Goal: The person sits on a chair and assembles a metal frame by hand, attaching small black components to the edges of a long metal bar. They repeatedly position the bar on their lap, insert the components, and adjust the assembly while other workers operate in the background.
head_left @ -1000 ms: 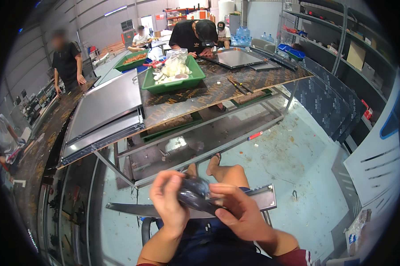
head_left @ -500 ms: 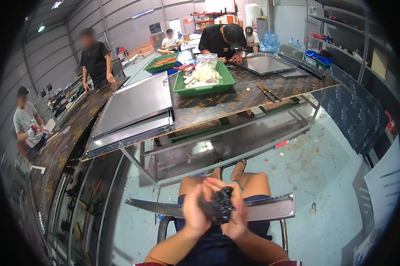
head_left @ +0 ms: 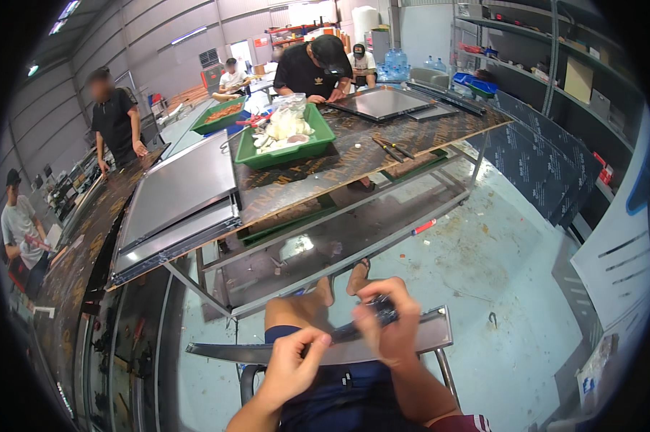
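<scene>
My right hand [head_left: 391, 324] is raised over my lap, its fingers curled round a crumpled, shiny black plastic bundle [head_left: 384, 309]. A dark strand [head_left: 346, 334] runs from the bundle toward my left hand [head_left: 296, 363]. That hand is closed, thumb and forefinger pinched together at the strand's end; what lies deeper inside the fingers is hidden. Beneath both hands a long grey metal strip [head_left: 424, 334] rests across my thighs, one end out to each side.
A workbench [head_left: 281, 194] ahead carries a green tray [head_left: 285, 156] of white parts, metal panels [head_left: 181, 180] and pliers [head_left: 393, 149]. A person in black [head_left: 314, 68] bends over its far side. Shelving [head_left: 534, 65] stands at the right. A red tube [head_left: 424, 227] lies on the floor.
My hands, earlier cupped together round the black bundle, have come apart. The right has risen with the bundle; the left is lower, pinching. My view has turned slightly right.
</scene>
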